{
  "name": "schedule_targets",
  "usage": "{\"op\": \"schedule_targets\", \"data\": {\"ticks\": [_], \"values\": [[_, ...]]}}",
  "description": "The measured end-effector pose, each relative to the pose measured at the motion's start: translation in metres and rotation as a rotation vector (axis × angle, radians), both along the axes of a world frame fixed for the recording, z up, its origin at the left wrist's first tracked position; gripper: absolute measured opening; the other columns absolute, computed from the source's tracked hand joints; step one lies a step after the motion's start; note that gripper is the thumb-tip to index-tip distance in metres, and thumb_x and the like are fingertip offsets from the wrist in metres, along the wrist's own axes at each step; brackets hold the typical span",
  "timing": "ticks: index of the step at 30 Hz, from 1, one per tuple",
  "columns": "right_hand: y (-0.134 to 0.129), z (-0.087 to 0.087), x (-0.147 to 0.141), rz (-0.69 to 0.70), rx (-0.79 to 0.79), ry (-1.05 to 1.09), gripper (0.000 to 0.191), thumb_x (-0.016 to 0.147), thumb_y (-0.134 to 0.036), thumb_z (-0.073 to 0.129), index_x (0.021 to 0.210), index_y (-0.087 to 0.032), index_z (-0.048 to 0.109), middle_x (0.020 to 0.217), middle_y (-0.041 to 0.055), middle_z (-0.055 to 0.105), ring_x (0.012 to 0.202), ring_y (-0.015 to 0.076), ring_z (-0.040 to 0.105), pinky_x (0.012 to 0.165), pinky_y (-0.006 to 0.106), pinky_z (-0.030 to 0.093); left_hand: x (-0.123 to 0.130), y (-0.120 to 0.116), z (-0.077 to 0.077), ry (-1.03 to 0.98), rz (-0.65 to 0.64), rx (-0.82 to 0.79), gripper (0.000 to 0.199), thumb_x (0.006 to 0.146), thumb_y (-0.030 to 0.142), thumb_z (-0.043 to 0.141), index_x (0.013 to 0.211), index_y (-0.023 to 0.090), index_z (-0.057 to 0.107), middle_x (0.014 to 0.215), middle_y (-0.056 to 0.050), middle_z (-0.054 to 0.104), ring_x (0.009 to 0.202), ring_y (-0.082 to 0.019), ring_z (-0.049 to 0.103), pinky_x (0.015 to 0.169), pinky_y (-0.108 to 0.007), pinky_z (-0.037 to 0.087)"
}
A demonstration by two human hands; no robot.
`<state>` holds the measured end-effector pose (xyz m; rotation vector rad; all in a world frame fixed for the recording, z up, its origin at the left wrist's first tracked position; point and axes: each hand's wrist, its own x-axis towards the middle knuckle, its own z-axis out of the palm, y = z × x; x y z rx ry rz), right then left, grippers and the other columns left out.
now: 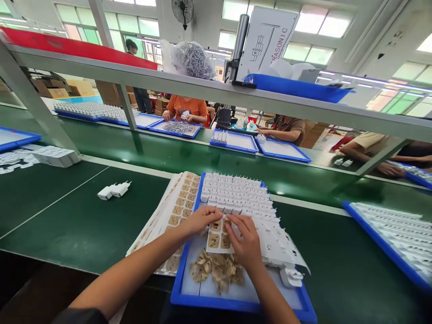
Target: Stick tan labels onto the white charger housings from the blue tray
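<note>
Both my hands meet over a blue-rimmed tray point(182, 281). My left hand point(204, 219) pinches the upper left edge of a small sheet of brown stickers point(213, 240). With bent fingers, my right hand point(245, 238) grips the same sheet on its right side. Rows of white plug adapters point(236, 189) stand in the tray's far half, pins up. A white sheet with small cutouts point(275, 243) lies over the adapters on the right. Crumpled brown peeled pieces point(219, 270) are heaped below my hands. Left of the tray is a stack of brown sticker sheets point(180, 202).
Two white adapters point(114, 190) lie on the green table at left. Another tray of adapters point(398, 234) is at right. A metal shelf point(202, 87) crosses above, carrying a bag of grey cables point(194, 60) and a blue tray point(300, 87). Co-workers point(187, 108) sit beyond the green belt.
</note>
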<state>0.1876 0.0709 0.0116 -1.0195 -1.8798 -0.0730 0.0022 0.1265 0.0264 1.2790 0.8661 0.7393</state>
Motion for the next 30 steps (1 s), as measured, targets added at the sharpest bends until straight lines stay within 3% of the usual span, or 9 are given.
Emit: {"op": "schedule_targets", "data": {"ticks": [12,21,26,30], "values": [[-0.004,0.005,0.0,0.076,-0.004,0.006,0.021,0.092,-0.012,0.064,0.108,-0.024,0.069,0.096,0.0062,0.069,0.088,0.022,0.063,0.076,0.039,0.053,-0.001,-0.007,0.009,0.056,-0.044,0.042,0.05,0.07,0.064,0.07,0.068,0.015,0.061,0.062,0.003,0.053,0.061,-0.011,0.045,0.063,-0.025,0.036],[-0.009,0.014,0.006,0.088,0.012,0.04,0.016,0.093,-0.009,0.06,0.1,-0.023,0.064,0.094,0.0057,0.067,0.089,0.0219,0.063,0.079,0.038,0.051,-0.005,0.003,0.003,0.15,0.01,0.086,0.049,0.073,0.064,0.064,0.07,0.015,0.061,0.06,0.003,0.054,0.056,-0.011,0.046,0.058,-0.024,0.035],[-0.035,0.012,0.041,-0.018,-0.065,0.23,0.013,0.094,-0.012,0.059,0.1,-0.024,0.062,0.097,0.0058,0.066,0.095,0.0215,0.063,0.085,0.038,0.052,-0.018,0.033,0.001,0.256,0.078,0.188,0.043,0.074,0.058,0.066,0.076,0.016,0.066,0.061,0.002,0.055,0.057,-0.012,0.047,0.057,-0.024,0.034],[-0.075,0.0,0.081,-0.041,-0.308,0.453,0.008,0.099,-0.021,0.055,0.099,-0.025,0.061,0.097,0.0052,0.068,0.092,0.0196,0.067,0.082,0.035,0.055,-0.017,0.041,0.0,0.28,0.023,0.244,0.041,0.077,0.058,0.065,0.08,0.017,0.067,0.065,0.002,0.057,0.061,-0.013,0.05,0.059,-0.024,0.036]]}}
